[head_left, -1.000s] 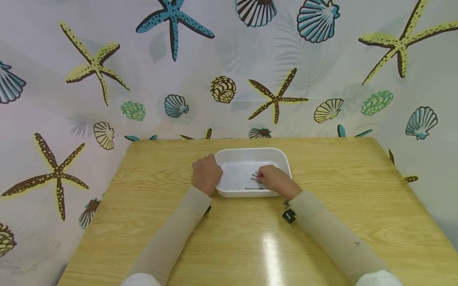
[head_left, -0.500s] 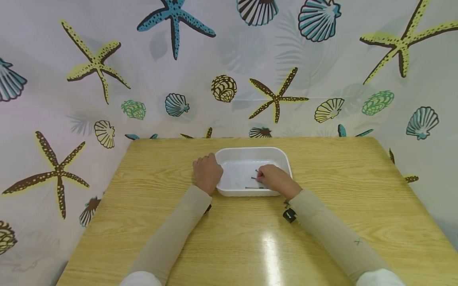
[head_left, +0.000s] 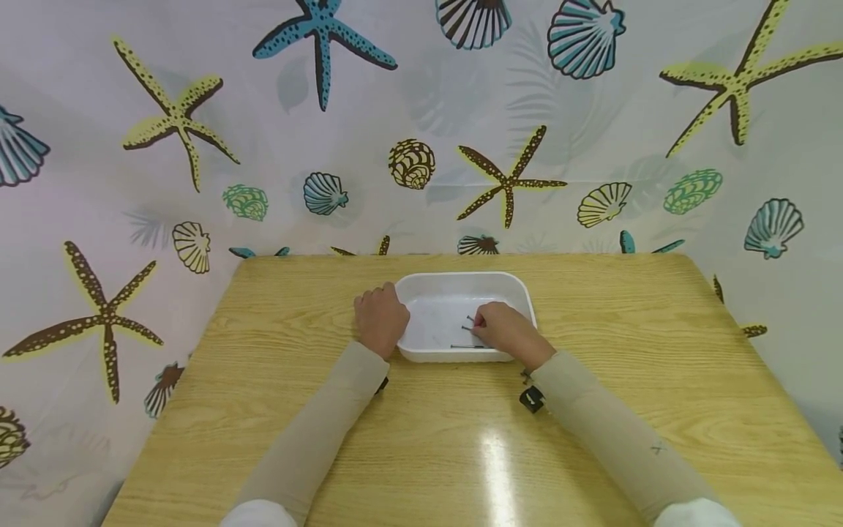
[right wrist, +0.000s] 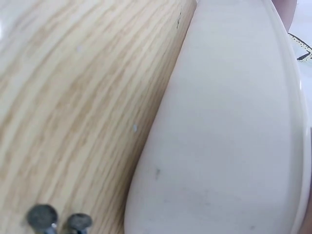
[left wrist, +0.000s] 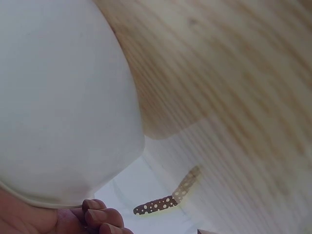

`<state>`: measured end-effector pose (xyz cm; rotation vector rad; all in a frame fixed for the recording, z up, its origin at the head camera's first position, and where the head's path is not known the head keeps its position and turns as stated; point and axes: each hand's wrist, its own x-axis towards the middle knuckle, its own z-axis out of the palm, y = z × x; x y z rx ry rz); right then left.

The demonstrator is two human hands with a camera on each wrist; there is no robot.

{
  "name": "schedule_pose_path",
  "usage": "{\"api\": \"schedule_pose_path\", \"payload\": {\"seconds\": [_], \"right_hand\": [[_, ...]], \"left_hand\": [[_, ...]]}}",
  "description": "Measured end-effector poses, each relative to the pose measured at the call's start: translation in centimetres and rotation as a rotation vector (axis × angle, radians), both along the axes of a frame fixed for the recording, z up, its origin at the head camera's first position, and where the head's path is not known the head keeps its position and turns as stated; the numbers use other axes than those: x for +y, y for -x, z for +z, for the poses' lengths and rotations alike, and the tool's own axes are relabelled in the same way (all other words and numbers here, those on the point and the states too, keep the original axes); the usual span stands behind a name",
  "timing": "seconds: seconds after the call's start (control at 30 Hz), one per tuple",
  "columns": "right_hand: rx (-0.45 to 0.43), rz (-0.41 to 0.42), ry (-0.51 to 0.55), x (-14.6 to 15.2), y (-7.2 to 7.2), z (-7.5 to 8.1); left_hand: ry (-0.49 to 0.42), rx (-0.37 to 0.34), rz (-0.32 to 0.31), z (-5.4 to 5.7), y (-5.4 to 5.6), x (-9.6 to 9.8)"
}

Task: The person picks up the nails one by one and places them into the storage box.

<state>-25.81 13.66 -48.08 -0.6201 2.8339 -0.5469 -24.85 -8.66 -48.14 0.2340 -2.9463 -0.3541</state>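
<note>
A white plastic tray (head_left: pixel 428 311) stands on the wooden table. My left hand (head_left: pixel 380 320) grips its left end, and in the left wrist view the curled fingers (left wrist: pixel 105 216) are at the rim. Inside the tray, my right hand (head_left: pixel 507 329) has thumb and fingertips together low over the floor. They pinch thin nails (head_left: pixel 465 328), whose head ends stick out to the left. A longer nail (head_left: pixel 464 346) lies along the tray's near side, its right end close under the hand. The right wrist view shows the tray's outer wall (right wrist: pixel 219 126); the fingertips are hidden there.
Outside the tray, beside the right wrist, nails (head_left: pixel 526 376) are on the table; two round flat nail heads (right wrist: pixel 42 217) show in the right wrist view. A patterned curtain (head_left: pixel 421 110) hangs behind the table (head_left: pixel 626 315).
The small nails at my right fingertips have shifted: three heads showed a second ago, two show now. My left hand and the tray have stayed in place.
</note>
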Motion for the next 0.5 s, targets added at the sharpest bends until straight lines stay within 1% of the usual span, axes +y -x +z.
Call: {"api": "schedule_pose_path", "payload": {"seconds": [0.13, 0.3, 0.4, 0.5], "right_hand": [[0.012, -0.007, 0.009, -0.01, -0.06, 0.0], [0.041, -0.044, 0.028, -0.06, -0.33, 0.15], [0.106, -0.073, 0.075, -0.04, -0.48, 0.18], [0.182, -0.082, 0.142, 0.03, -0.59, 0.11]], "left_hand": [[0.001, 0.0, -0.001, 0.0, -0.02, -0.01], [0.009, -0.012, -0.003, 0.07, -0.08, -0.03], [0.011, -0.013, -0.006, 0.06, -0.1, -0.06], [0.017, -0.013, -0.002, -0.02, -0.07, -0.13]]}}
